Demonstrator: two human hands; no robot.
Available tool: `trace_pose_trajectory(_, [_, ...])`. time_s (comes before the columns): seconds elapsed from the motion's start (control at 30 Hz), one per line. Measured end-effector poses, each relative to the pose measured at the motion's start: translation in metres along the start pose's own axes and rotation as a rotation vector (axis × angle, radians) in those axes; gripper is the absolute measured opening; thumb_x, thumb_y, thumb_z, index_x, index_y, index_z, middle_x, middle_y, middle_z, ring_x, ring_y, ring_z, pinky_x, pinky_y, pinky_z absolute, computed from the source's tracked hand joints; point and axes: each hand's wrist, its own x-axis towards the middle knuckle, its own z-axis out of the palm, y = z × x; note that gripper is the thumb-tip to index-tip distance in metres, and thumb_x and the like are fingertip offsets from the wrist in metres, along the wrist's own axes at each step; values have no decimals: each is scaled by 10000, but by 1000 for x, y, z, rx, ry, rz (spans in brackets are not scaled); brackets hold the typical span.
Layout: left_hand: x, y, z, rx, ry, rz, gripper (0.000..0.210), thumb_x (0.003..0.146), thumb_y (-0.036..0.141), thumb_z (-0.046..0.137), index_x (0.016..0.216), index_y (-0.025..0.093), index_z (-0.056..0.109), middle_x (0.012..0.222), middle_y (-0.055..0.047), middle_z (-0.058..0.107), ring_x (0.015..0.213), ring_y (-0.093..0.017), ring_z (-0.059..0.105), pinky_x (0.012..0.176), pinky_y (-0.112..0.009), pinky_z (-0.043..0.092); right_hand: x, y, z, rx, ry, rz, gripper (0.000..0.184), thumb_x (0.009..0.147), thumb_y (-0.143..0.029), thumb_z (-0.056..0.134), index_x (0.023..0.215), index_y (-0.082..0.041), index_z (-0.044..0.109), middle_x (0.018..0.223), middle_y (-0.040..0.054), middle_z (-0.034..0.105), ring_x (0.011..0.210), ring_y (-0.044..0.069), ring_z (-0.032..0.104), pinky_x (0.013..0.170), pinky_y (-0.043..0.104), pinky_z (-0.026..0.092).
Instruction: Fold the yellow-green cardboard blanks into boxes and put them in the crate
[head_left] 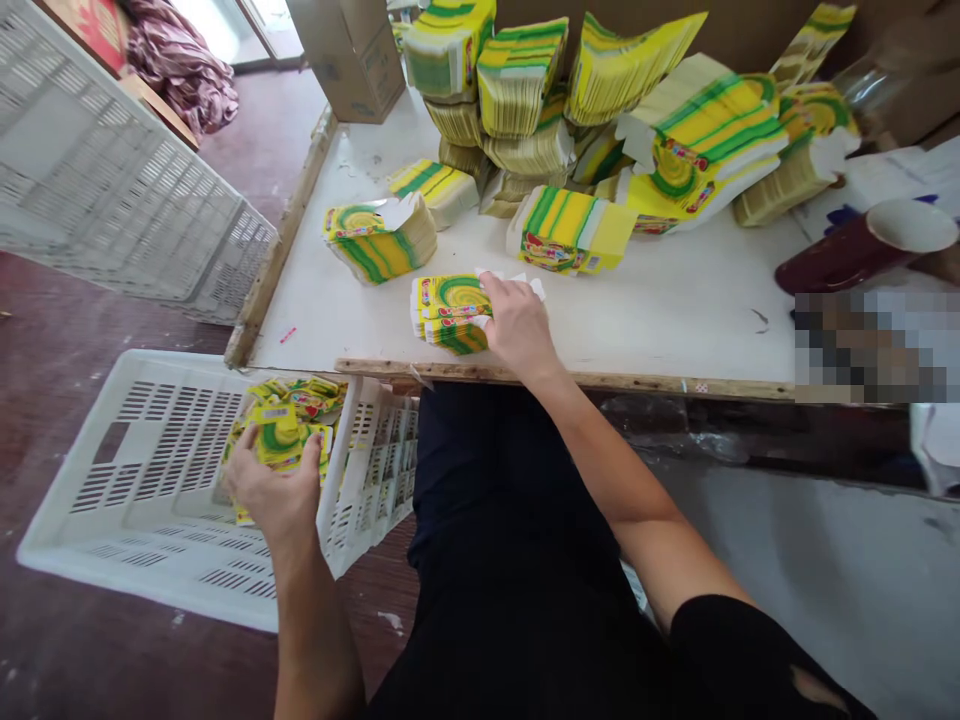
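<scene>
My right hand [519,322] is at the table's front edge, its fingers closed on the right end of a small stack of flat yellow-and-green cartons [450,300]. Inside the white plastic crate [150,450] at lower left, my left hand [276,485] has thumb and fingers spread apart. Just beyond those fingers are several yellow cartons [281,435], heaped at the crate's near-table end. Whether the left palm touches one of them is hard to see. Two more carton stacks, one fanned [382,240] and one lying flat [571,230], rest farther back on the white table [675,320].
Several piled bundles of flat cartons [525,80] line the back of the table. A dark red mug [847,250] lies tipped at the right. A brown cardboard box [349,60] stands at the back left corner, and stacked white crates [127,170] rise at far left.
</scene>
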Motion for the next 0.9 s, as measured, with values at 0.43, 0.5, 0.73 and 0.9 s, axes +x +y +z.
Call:
trace_pose_trajectory(0.43, [-61,80,75,-1146,-671,-216,641,593,605,819,1086,247,620,1101,-84,680,1046,-260,658,891,-387,544,-63,-39,7,180,-79,-111,422,776,-99,628,1178,-173,522,1017,103,625,949,280,572,882,437,450])
trace_pose_trajectory(0.5, [-58,94,76,-1342,-564,-280,531,662,648,752,998,250,642,979,-47,677,944,-216,671,877,-357,547,-85,-47,18,432,-198,-74,459,744,-105,659,1166,-189,498,970,61,613,859,226,593,826,385,488])
trace_pose_trajectory(0.73, [-47,108,73,-1441,-307,-426,524,632,697,750,735,211,586,628,54,459,555,-81,473,577,-201,481,-111,-57,43,1010,-421,125,548,671,-223,774,1151,-236,510,963,-5,601,854,158,602,770,308,517])
trace_pose_trajectory(0.9, [-61,97,75,-1209,-399,-278,661,566,780,720,899,214,640,820,4,600,724,-123,601,677,-224,521,-103,-38,40,1072,-345,239,365,717,-247,720,1057,-208,593,780,-49,586,647,107,528,639,254,462])
